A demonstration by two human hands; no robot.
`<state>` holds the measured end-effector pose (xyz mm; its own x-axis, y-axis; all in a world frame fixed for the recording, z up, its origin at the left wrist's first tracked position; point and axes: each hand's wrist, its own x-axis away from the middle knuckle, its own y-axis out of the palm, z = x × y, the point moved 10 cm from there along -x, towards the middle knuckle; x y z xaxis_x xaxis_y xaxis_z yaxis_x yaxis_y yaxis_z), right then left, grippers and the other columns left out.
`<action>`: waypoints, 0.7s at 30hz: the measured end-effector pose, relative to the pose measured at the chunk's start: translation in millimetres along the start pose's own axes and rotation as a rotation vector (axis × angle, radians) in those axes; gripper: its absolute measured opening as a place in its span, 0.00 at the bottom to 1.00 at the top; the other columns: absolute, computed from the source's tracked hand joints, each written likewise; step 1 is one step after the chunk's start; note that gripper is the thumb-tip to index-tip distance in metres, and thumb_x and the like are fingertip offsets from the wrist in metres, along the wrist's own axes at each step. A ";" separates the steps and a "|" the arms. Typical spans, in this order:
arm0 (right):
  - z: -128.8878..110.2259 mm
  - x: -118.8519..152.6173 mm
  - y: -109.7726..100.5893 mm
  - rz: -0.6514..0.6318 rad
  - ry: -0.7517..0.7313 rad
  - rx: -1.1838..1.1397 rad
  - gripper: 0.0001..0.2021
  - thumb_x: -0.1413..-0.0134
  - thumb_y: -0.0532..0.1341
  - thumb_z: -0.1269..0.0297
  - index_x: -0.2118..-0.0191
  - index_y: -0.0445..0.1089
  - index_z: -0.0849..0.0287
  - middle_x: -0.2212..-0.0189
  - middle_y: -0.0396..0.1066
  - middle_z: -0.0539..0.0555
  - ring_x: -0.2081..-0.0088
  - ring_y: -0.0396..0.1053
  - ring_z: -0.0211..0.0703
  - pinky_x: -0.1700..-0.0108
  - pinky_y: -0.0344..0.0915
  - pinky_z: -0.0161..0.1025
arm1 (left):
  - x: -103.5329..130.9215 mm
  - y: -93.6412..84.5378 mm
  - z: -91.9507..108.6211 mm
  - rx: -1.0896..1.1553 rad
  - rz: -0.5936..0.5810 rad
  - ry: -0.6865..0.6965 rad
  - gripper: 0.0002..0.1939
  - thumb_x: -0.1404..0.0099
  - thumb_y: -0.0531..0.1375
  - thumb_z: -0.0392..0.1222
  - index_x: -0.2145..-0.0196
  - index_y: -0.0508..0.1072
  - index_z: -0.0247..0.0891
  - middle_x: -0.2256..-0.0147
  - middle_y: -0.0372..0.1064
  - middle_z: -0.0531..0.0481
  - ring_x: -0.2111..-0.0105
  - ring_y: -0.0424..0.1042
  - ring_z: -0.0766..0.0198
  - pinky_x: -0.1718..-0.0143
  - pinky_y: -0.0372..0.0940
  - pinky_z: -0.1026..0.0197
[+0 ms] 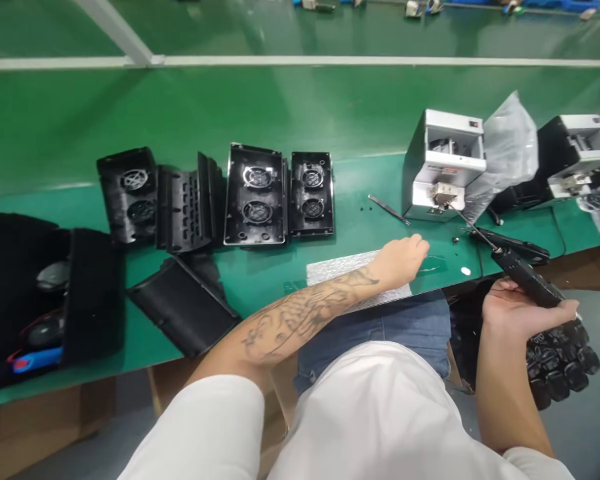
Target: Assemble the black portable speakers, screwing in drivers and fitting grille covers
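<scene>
In my right hand [515,308] is a black electric screwdriver [529,277], its long thin bit slanting up to the front outlet of a white and black screw feeder [447,163]. My left hand [404,259] is closed, knuckles up, above the right part of a silver bubble-foil sheet [330,270] at the table's front edge. What its fingers hold, if anything, is hidden. Tweezers [389,210] lie beyond that hand, beside a few tiny dark screws. Another black screwdriver-like tool [515,245] rests right of the feeder's front.
Black plastic housings with round fan grilles [256,193] stand along the back of the green table [360,173]. A black panel [184,307] and a large black case [93,300] are at left. A clear plastic bag [510,147] sits between the feeder and a second machine [575,157].
</scene>
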<state>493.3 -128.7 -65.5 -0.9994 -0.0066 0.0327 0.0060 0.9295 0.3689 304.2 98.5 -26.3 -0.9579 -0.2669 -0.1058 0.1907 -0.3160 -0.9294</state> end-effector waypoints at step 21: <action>90.8 189.9 174.0 0.018 1.011 -0.429 0.36 0.06 0.47 0.37 0.38 0.67 0.73 0.51 0.66 0.63 0.51 0.72 0.41 0.50 0.77 0.33 | 50.8 -4.3 -72.3 0.657 0.236 -0.287 0.34 0.22 0.54 0.52 0.24 0.63 0.35 0.27 0.65 0.33 0.29 0.70 0.46 0.29 0.70 0.40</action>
<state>301.5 65.3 -79.4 -0.5116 -0.4759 0.7154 0.2272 0.7281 0.6467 239.2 152.2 -53.3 -0.7990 -0.5935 -0.0961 0.5591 -0.6747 -0.4818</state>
